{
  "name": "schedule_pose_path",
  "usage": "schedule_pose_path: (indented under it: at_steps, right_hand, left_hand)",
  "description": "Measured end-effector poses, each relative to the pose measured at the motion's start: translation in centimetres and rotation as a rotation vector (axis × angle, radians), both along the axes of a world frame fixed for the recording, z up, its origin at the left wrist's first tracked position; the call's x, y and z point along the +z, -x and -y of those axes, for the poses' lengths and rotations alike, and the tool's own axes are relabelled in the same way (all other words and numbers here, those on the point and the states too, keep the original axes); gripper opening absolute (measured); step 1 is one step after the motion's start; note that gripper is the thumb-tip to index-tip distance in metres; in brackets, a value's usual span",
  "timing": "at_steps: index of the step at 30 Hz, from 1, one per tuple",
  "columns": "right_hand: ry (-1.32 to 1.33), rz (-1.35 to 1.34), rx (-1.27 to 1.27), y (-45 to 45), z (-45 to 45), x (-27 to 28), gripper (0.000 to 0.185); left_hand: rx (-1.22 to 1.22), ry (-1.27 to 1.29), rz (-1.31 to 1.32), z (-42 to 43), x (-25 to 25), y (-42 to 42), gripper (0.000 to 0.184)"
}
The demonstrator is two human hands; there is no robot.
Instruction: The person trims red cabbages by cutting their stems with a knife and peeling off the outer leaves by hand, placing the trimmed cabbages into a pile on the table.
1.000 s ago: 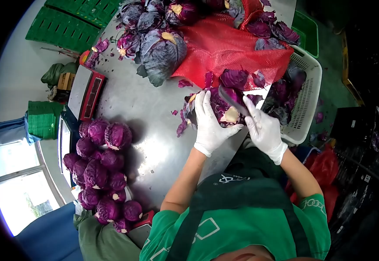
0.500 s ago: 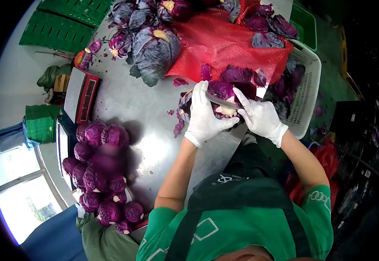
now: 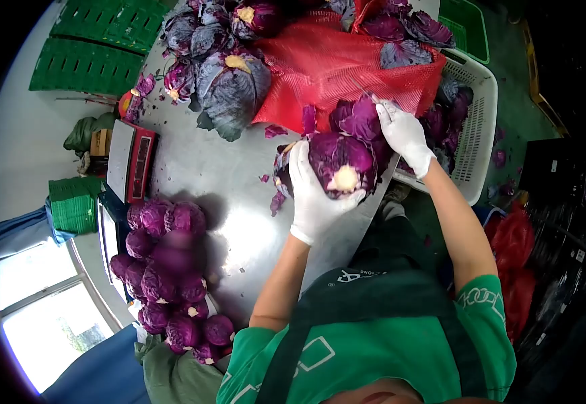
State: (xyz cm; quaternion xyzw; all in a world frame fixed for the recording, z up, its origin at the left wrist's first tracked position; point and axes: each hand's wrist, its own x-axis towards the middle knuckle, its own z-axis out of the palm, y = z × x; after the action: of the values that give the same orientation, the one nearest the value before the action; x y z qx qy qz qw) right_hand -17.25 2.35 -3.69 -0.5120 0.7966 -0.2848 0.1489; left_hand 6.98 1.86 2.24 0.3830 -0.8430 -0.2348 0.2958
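A purple cabbage (image 3: 336,158) with a pale cut stem facing me rests at the table's right edge. My left hand (image 3: 316,198), in a white glove, grips its left and lower side. At its upper right, my right hand (image 3: 402,131), also gloved, has its fingers closed beside loose purple leaves (image 3: 359,118). A thin part of a knife seems to show near those fingertips, mostly hidden. Behind the cabbage lies a red mesh sack (image 3: 333,60).
Trimmed purple cabbages (image 3: 158,283) are piled at the table's left. Untrimmed heads (image 3: 232,84) lie at the back beside the sack. A white basket (image 3: 485,128) of leaves stands on the right, a green crate (image 3: 464,27) behind it. A red scale (image 3: 143,165) is at the left.
My right hand has moved up and away from the stem to the cabbage's upper right, and the blade no longer crosses the stem. My left hand still holds the cabbage, whose stem is now fully visible.
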Motion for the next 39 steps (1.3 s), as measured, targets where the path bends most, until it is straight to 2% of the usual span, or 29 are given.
schedule_pose_path:
  at_steps: [1,3,5,6,7,8,10,11,12,13,14,15,16,17,19,22,24,25,27,28,29,31,32,33,34,35,36,37,39]
  right_hand:
    - [0.001,0.001,0.01,0.7,0.4,-2.1,0.047]
    - [-0.013,0.082,-0.016,0.4,0.7,-1.1,0.049]
    - [0.057,0.337,0.0,-0.2,0.5,0.8,0.051]
    - [0.131,0.377,0.039,-1.1,0.0,2.1,0.057]
    - [0.019,0.431,0.02,-2.2,-1.0,4.9,0.067]
    - [0.089,0.387,0.075,-3.2,-2.4,6.0,0.073]
    - [0.138,0.331,0.14,-3.7,-3.2,6.9,0.081]
    - [0.11,0.327,0.139,-3.7,-3.4,7.1,0.083]
    - [0.036,0.331,0.136,-3.7,-3.1,8.2,0.071]
    - [0.112,0.284,0.12,-3.9,-2.6,7.0,0.057]
    - [0.203,0.107,0.15,-3.6,-2.1,5.6,0.05]
    - [0.298,-0.072,0.181,-3.1,-1.3,4.8,0.044]
    - [0.108,0.037,0.134,-2.4,-0.4,5.4,0.04]
    - [0.03,0.033,0.039,-1.1,0.9,3.4,0.04]
    - [-0.209,0.126,-0.119,1.7,2.7,3.3,0.047]
    - [0.234,-0.05,-0.123,0.7,1.2,4.4,0.063]
    - [0.396,0.125,-0.084,-2.3,-2.0,7.2,0.055]
    - [0.389,0.413,-0.054,-4.3,-3.8,7.0,0.047]
    - [0.191,0.505,0.106,-7.9,-6.8,6.5,0.043]
    - [0.289,0.526,0.14,-10.3,-7.6,4.1,0.043]
    - [0.33,0.487,0.115,-11.5,-7.4,4.0,0.042]
    - [0.35,0.539,0.166,-11.0,-5.4,3.8,0.04]
    - [0.28,0.496,0.256,-10.5,-4.5,4.4,0.04]
    - [0.357,0.482,0.314,-10.6,-3.4,4.9,0.041]
    - [0.254,0.553,0.344,-10.5,-2.7,5.1,0.042]
    - [0.15,0.623,0.379,-10.4,-1.8,5.3,0.044]
    - [0.198,0.851,0.341,-10.5,-0.9,3.9,0.046]
    - [0.224,0.941,0.297,-10.2,-0.8,4.4,0.043]
    - [0.308,0.585,0.3,-9.6,-2.1,3.5,0.041]
  left_hand:
    - [-0.005,-0.058,-0.003,-0.5,0.4,-0.3,0.125]
    - [-0.03,-0.1,-0.028,-1.4,0.8,-1.6,0.127]
    - [0.001,-0.147,-0.061,-2.7,-0.5,-3.3,0.129]
    - [0.0,-0.128,-0.059,-2.9,-0.4,-3.6,0.129]
    - [0.0,-0.11,-0.061,-3.1,-0.3,-3.8,0.128]
    - [0.007,-0.111,-0.061,-3.1,0.2,-3.9,0.128]
    - [-0.033,-0.009,0.208,-2.5,2.4,-3.2,0.124]
    - [-0.023,0.004,0.183,-1.6,2.9,-2.6,0.108]
    - [-0.028,0.028,0.158,-0.3,3.0,-1.6,0.095]
    - [-0.031,0.054,0.131,0.8,3.0,-0.5,0.082]
    - [-0.064,0.017,0.199,1.3,3.4,0.4,0.062]
    - [-0.09,-0.024,0.206,1.4,2.9,0.6,0.056]
    - [-0.102,-0.011,0.216,1.4,3.0,0.7,0.054]
    - [-0.115,-0.007,0.238,0.9,3.1,0.4,0.052]
    - [-0.021,0.009,0.199,0.1,2.9,-0.4,0.049]
    - [0.267,-0.151,0.043,-1.0,1.7,-2.1,0.048]
    - [0.414,-0.265,0.013,-1.2,1.6,-3.2,0.048]
    - [0.424,-0.239,-0.014,-1.3,0.2,-4.4,0.048]
    - [0.354,-0.179,0.16,-1.6,1.0,-5.4,0.05]
    - [0.35,-0.198,0.327,-2.0,3.9,-4.5,0.055]
    - [0.291,-0.164,0.408,-2.3,4.1,-4.9,0.059]
    - [0.28,-0.578,0.644,-1.9,7.9,-4.2,0.061]
    - [0.28,-0.578,0.643,-1.9,7.3,-4.8,0.061]
    - [0.229,-0.283,0.525,-1.8,5.9,-5.8,0.061]
    - [0.181,0.012,0.402,-1.7,4.8,-6.6,0.062]
    - [0.121,0.027,0.299,-1.1,3.7,-7.0,0.063]
    - [0.113,-0.086,0.22,-0.7,2.6,-7.3,0.063]
    - [0.1,-0.195,0.136,-0.3,1.8,-7.4,0.062]
    - [0.097,-0.269,0.092,-0.8,1.3,-7.9,0.06]
